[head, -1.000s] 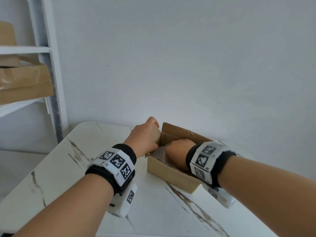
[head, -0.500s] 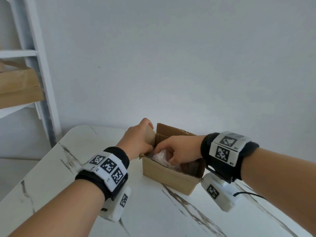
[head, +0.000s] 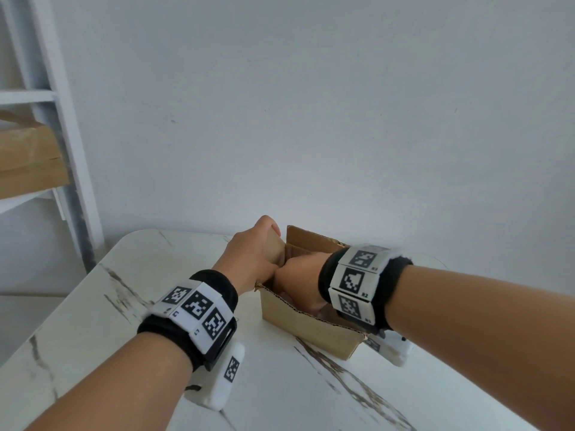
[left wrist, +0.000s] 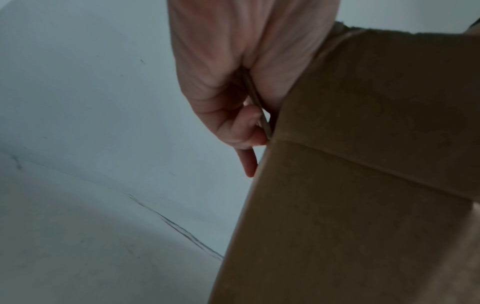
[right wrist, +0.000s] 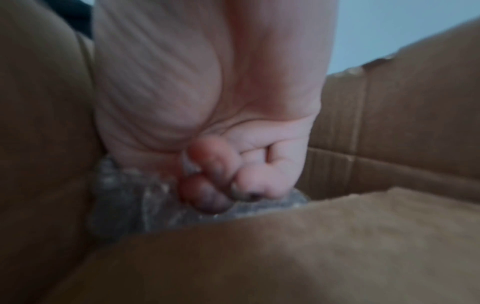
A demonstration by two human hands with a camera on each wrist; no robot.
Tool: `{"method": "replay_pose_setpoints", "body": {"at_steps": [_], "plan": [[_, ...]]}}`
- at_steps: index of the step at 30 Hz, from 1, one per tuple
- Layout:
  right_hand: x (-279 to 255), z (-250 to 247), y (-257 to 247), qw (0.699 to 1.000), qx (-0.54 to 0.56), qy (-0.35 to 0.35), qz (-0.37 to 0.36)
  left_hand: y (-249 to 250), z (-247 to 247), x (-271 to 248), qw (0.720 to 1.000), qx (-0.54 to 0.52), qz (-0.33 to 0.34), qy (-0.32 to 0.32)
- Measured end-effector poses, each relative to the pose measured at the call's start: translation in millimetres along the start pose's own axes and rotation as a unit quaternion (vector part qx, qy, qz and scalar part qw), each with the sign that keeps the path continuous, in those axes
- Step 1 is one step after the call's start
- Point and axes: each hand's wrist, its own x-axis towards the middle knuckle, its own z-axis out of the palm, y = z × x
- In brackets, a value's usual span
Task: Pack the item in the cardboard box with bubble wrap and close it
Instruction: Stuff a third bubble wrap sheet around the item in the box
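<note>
A small brown cardboard box (head: 306,328) stands open on a white marble-patterned bench (head: 93,321), close to a plain grey-white wall. The left hand (head: 249,259) pinches the box's upright left flap (head: 277,248) between thumb and curled fingers, probably to hold it clear of the opening and steady the box. The right hand (head: 298,275) reaches down inside the box; the right wrist view shows its fingers (right wrist: 205,197) curled and pressing into crinkled clear bubble wrap (right wrist: 135,197), seemingly tucking it down so the flaps can fold shut. The wrap sits low inside, glossy and greyish; the item itself is hidden beneath it. The box has plain corrugated walls with rough, torn-looking flap edges. At the left edge stands a white shelf (head: 28,98) holding brown cardboard (head: 28,160).
</note>
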Motion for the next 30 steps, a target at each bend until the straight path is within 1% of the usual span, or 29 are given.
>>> {"method": "replay_pose_setpoints", "body": {"at_steps": [2,4,5,7,9,10,11,13,15,17,19,21,25,27,30], "plan": [[-0.8,1.3,-2.9,1.000,0.000,-0.003,0.005,0.2,-0.4,-1.5,1.000,0.002,0.003,0.001],[-3.9,0.5,-1.3,0.999,0.001,-0.046,-0.007,0.7,-1.5,-3.8,1.000,0.007,0.004,-0.001],[-7.2,-1.2,0.5,0.998,0.026,-0.057,-0.015,1.0,-2.1,-4.7,1.000,0.009,0.004,-0.003],[-14.9,-5.4,8.2,0.992,0.118,-0.052,-0.015,1.3,-3.2,-5.4,1.000,0.007,0.006,-0.006],[-22.3,-9.0,17.0,0.974,0.220,-0.054,0.019,1.3,-3.6,-4.6,1.000,-0.001,0.007,-0.007],[-25.5,-11.1,19.6,0.962,0.262,-0.066,0.038,1.2,-3.6,-4.4,1.000,-0.003,0.005,-0.007],[-27.6,-12.3,22.4,0.957,0.278,-0.072,0.048,1.7,-3.4,-3.9,1.000,-0.001,0.003,-0.008],[-29.6,-14.3,26.7,0.963,0.256,-0.068,0.050,2.3,-3.1,-3.4,1.000,0.004,-0.001,-0.011],[-30.9,-13.3,28.5,0.974,0.208,-0.078,0.046,3.1,-2.5,-3.2,1.000,-0.001,-0.005,-0.011],[-28.1,-9.9,27.6,0.989,0.110,-0.092,0.036,3.0,-2.8,-3.1,1.000,-0.002,-0.005,-0.010],[-23.5,-3.1,24.3,0.995,0.041,-0.077,0.041,2.2,-2.6,-2.2,1.000,0.002,-0.001,-0.009],[-19.0,3.2,20.5,0.997,0.017,-0.057,0.045,1.9,-2.1,-1.0,1.000,0.007,-0.003,-0.006],[-10.2,9.9,18.1,0.996,0.000,-0.015,0.086,3.4,-1.1,1.3,1.000,0.018,-0.005,-0.003],[-10.2,9.0,17.4,0.995,-0.014,-0.017,0.096,4.3,-1.3,1.2,1.000,0.021,-0.005,-0.003],[-20.3,3.7,17.6,0.996,-0.004,-0.036,0.083,6.2,-2.0,-0.8,1.000,0.022,-0.002,-0.005]]}}
